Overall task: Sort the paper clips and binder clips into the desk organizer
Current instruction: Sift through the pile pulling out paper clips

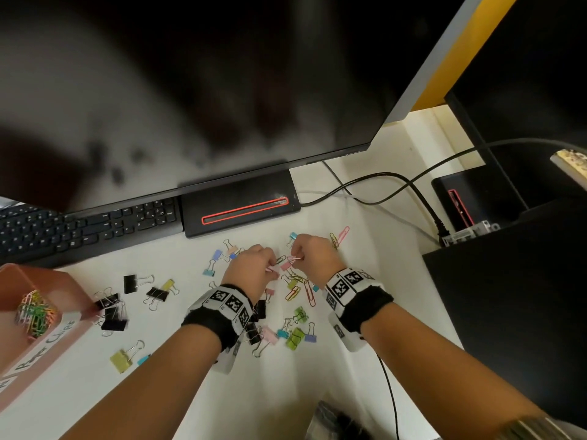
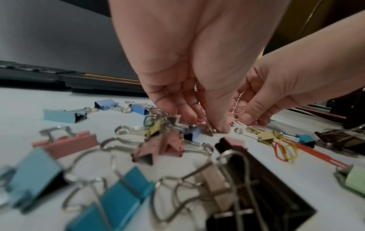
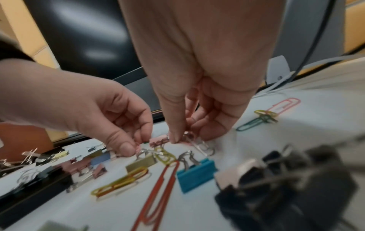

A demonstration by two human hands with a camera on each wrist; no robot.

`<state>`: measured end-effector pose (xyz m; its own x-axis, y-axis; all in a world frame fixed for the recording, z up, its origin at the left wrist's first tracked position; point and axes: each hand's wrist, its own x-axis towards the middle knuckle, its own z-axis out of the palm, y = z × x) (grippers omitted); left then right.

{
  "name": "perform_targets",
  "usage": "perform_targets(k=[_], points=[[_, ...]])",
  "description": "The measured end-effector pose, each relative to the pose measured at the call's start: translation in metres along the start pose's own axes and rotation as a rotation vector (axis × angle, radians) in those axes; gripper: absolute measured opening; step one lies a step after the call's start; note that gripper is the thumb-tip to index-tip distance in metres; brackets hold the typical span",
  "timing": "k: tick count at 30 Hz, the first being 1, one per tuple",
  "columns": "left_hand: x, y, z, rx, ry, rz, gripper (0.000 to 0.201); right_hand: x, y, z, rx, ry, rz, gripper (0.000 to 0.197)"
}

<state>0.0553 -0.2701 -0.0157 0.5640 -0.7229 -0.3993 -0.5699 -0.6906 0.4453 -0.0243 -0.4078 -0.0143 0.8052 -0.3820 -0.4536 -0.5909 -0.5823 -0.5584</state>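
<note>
Coloured binder clips and paper clips lie scattered on the white desk [image 1: 365, 265]. My left hand [image 1: 271, 265] [image 2: 213, 126] pinches a small pink clip against the desk. My right hand [image 1: 297, 258] [image 3: 183, 139] pinches a thin wire paper clip just right of it. A pink binder clip [image 1: 286, 265] [image 3: 158, 140] lies between the two hands; whether the wire is hooked on it I cannot tell. The terracotta desk organizer [image 1: 19, 281] stands at the far left with a heap of coloured paper clips [image 1: 35, 312] in one compartment.
A monitor base [image 1: 241, 208] and keyboard [image 1: 79, 223] lie just behind the clips. Cables [image 1: 381, 185] run at the back right. A black cabinet [image 1: 508, 296] borders the right side. Black binder clips [image 1: 111, 312] crowd the organizer's edge. A long red paper clip [image 3: 162, 187] lies under my right wrist.
</note>
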Motion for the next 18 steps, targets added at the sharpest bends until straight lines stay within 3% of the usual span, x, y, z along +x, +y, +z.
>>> perform_targets(k=[6, 11, 14, 18], points=[[-0.003, -0.003, 0.0, 0.043, 0.006, -0.024, 0.012, 0.0, 0.011, -0.015, 0.075, -0.043, -0.061, 0.014], [-0.007, -0.004, -0.007, 0.03, 0.068, -0.009, 0.011, -0.01, 0.028, -0.04, 0.145, 0.119, -0.071, 0.007], [-0.004, -0.004, -0.013, -0.057, 0.092, -0.027, 0.006, -0.012, 0.046, -0.06, 0.069, 0.215, -0.091, 0.002], [0.002, -0.005, -0.019, -0.212, 0.078, -0.088, 0.005, -0.012, 0.061, -0.071, -0.133, 0.09, -0.109, 0.004]])
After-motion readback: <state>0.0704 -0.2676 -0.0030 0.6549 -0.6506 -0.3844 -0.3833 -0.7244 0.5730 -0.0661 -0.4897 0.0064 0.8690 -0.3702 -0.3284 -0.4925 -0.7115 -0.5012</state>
